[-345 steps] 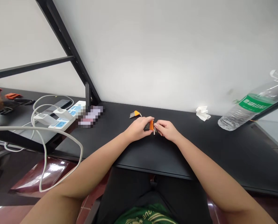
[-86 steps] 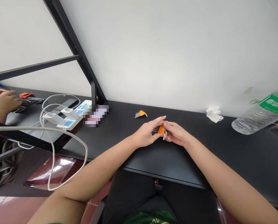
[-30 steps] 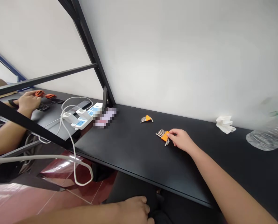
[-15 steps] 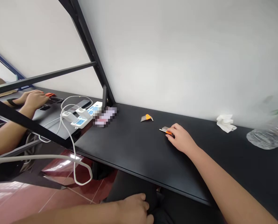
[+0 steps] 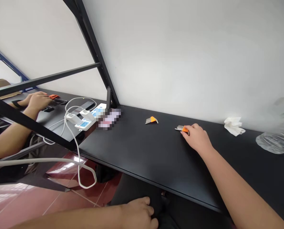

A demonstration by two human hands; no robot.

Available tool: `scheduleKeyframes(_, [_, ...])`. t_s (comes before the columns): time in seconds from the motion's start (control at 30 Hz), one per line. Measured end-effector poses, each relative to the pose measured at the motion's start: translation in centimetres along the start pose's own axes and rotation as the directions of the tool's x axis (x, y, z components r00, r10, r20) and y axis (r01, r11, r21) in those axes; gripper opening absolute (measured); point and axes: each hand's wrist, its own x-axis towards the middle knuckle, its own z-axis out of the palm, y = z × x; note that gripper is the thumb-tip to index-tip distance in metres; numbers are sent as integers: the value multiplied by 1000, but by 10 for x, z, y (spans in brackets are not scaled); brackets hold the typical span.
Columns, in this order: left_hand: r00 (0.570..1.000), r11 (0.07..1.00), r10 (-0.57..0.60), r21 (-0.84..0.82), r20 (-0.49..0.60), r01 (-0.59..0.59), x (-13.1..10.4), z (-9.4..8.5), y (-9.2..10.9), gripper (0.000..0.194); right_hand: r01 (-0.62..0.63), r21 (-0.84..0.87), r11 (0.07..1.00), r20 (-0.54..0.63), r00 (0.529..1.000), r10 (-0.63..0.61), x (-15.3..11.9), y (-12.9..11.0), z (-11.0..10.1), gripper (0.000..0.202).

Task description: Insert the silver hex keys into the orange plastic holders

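On the black table [image 5: 142, 149], my right hand [image 5: 197, 136] has its fingers closed on the orange holder of a hex key set [image 5: 184, 129], whose metal keys point left. A second hex key set [image 5: 152, 120], also with an orange holder, lies to the left and touches neither hand. Below the table edge, my left hand [image 5: 140, 212] rests on my dark-clothed leg with its fingers loosely spread and nothing seen in them.
White crumpled tissue [image 5: 234, 126] and a clear plastic bag [image 5: 274, 142] lie at the right. A power strip [image 5: 90, 118] with chargers, white cables and a blurred-out item [image 5: 109, 119] are at the left. Beyond the black frame [image 5: 46, 78], another person's hands [image 5: 38, 101] are working.
My right hand has moved right and slightly toward the wall, with the hex key set in it. The other set and my left hand have stayed in place.
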Motion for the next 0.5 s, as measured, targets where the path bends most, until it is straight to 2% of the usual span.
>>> scheduleKeyframes(0.13, [997, 999, -50, 1, -55, 50, 3, 0, -2, 30, 33, -13, 999, -188, 982, -35, -4, -7, -5, 37])
scheduleKeyframes(0.23, [998, 998, -49, 26, -49, 50, 9, 1, -1, 43, 173, 82, 981, -271, 952, -145, -11, -28, -5, 35])
scheduleKeyframes(0.3, [999, 998, -38, 43, -35, 40, 11, 4, 1, 48, 287, 174, 942, -251, 938, -239, -16, -44, -2, 32])
scheduleKeyframes(0.37, [1000, 999, -18, 42, -24, 19, 10, 8, 3, 39, 350, 283, 893, -198, 932, -303, -19, -57, 5, 29])
scheduleKeyframes(0.43, [1000, 1000, 13, 20, -25, -13, 8, 10, 2, 24, 335, 383, 861, -138, 942, -305, -17, -66, 12, 28])
scheduleKeyframes(0.5, [998, 999, 30, -17, -46, -30, 6, 9, 0, 19, 274, 457, 846, -82, 960, -267, -9, -71, 19, 28])
